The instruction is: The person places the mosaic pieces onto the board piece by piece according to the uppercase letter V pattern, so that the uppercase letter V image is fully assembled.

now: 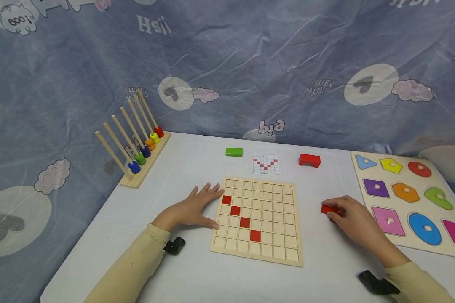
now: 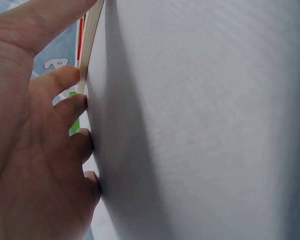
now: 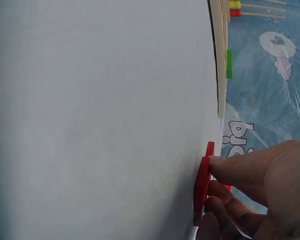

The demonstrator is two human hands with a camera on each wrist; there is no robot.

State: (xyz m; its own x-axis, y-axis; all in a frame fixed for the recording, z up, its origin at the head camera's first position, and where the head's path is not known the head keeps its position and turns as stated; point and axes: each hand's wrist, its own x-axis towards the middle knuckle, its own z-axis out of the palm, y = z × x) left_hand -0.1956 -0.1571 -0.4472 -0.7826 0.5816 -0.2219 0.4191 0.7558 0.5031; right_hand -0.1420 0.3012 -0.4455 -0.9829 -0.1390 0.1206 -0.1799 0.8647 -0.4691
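Observation:
A wooden grid board (image 1: 274,216) lies on the white table, with several red square tiles (image 1: 244,222) set in a diagonal on its left half. My left hand (image 1: 191,209) is spread at the board's left edge, thumb and index fingertip touching the rim. To the right of the board, my right hand (image 1: 351,216) pinches a red tile (image 3: 202,182) low over the table, thumb on top and fingers curled beneath. A second red piece (image 3: 210,148) shows just past it in the right wrist view; whether the hand holds it too is unclear.
Behind the board lie a printed grid card (image 1: 266,163) with a red V pattern, a green block (image 1: 234,152) and a red arch-shaped block (image 1: 309,160). A peg rack (image 1: 148,166) with coloured beads stands at left. A knobbed shape puzzle (image 1: 396,206) lies at right, near my right hand.

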